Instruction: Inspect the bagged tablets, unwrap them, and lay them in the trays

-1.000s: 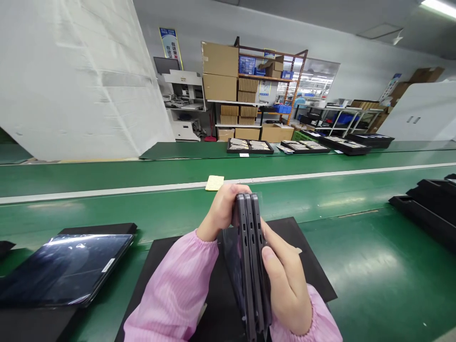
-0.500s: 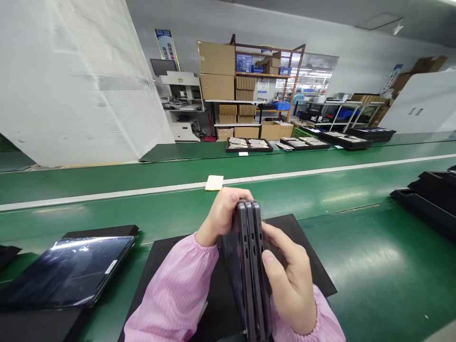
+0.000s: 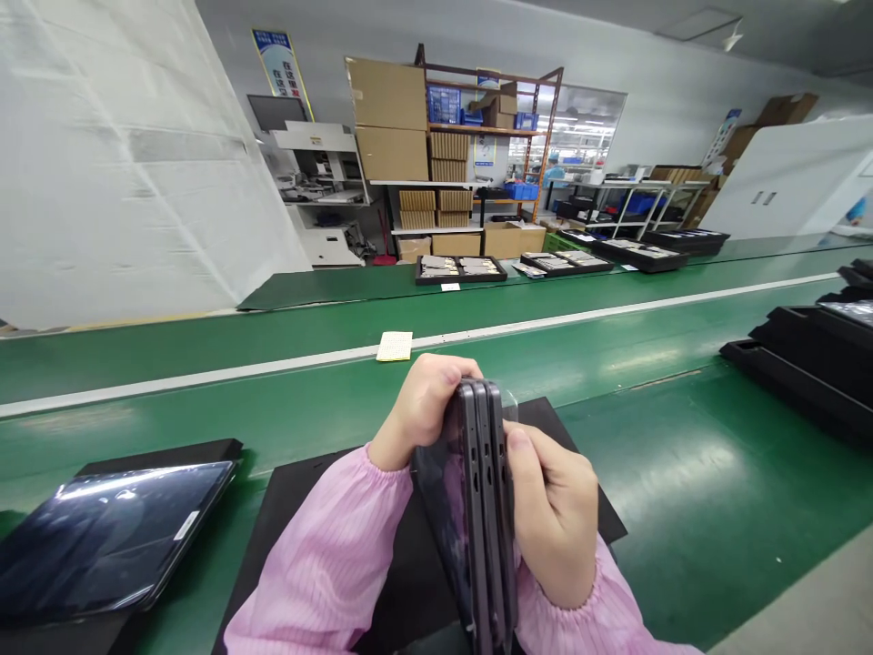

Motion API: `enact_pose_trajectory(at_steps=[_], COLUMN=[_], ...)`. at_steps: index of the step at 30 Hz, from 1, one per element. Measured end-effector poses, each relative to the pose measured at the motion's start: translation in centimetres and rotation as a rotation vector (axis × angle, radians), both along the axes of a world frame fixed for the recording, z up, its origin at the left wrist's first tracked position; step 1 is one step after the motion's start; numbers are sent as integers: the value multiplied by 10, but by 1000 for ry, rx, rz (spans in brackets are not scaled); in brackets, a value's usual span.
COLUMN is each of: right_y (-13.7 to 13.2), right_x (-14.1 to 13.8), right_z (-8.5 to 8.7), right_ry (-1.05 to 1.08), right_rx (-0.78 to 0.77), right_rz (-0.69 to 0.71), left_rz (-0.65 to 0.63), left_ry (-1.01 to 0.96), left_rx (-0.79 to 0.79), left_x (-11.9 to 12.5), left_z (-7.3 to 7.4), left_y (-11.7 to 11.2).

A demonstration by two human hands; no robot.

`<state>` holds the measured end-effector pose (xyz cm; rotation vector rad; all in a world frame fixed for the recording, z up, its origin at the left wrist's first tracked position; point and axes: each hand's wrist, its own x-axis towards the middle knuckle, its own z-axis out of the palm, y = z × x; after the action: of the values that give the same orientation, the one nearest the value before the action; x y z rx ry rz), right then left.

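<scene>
Several dark tablets [image 3: 486, 509], pressed together as one stack, stand on edge in front of me, with their port edges facing up. My left hand [image 3: 431, 400] is closed around the far end of the stack, its fingers hidden behind it. At the right face, my right hand [image 3: 556, 509] is closed, thumb against bent fingers, pinching the edge of a clear film [image 3: 511, 405] beside the tablets. A black mat [image 3: 402, 582] lies under the stack on the green bench.
On the left, a tablet with a white label [image 3: 115, 537] lies on black foam. A yellow paper note [image 3: 395, 346] lies by the white line. Black trays [image 3: 805, 364] are stacked at the right; trays of parts [image 3: 461, 268] stand along the far side.
My right thumb has moved up and now closes against the fingers at the clear film, where before the hand was more spread along the stack. The view has turned slightly right.
</scene>
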<state>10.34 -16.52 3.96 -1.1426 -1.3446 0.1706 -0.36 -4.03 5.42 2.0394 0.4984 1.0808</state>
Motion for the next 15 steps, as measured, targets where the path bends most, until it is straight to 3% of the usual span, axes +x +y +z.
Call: enact_pose_trajectory(at_steps=[15], right_y=[0], right_x=[3], right_z=[-3], right_ry=[33], right_rx=[-5], right_rz=[43], left_rz=[1], left_ry=[5], left_rx=[-51], left_x=[3], left_z=[2], left_y=[4])
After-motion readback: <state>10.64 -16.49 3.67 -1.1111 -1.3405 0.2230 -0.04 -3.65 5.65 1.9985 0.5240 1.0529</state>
